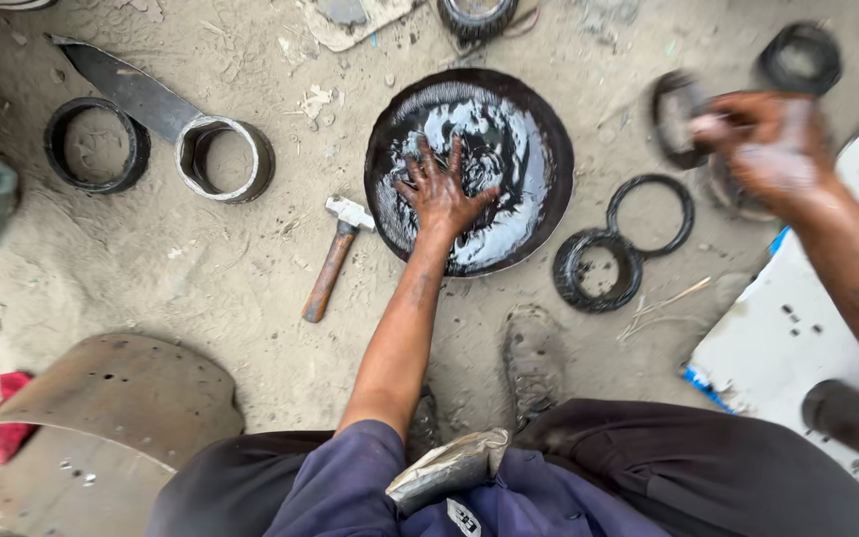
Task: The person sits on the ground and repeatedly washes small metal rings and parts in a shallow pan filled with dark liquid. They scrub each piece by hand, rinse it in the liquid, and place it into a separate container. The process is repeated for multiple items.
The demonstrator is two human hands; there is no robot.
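Observation:
My left hand (437, 189) lies flat with fingers spread in a round black pan (549, 129) of dark oily liquid on the sandy ground. My right hand (768, 144), blurred and greasy, is closed around a dark round part (723, 184) at the upper right, above the ground. A black ring (676, 114) sits just left of that hand. Two more black rings (597, 270) (650, 215) lie to the right of the pan.
A hammer (335, 261) lies left of the pan. A metal ring (226, 157), a black ring (96, 144) and a metal blade (131, 88) lie at upper left. A white board (797, 338) with a dark cylinder (855, 421) is at right, a curved metal sheet (121, 393) at lower left.

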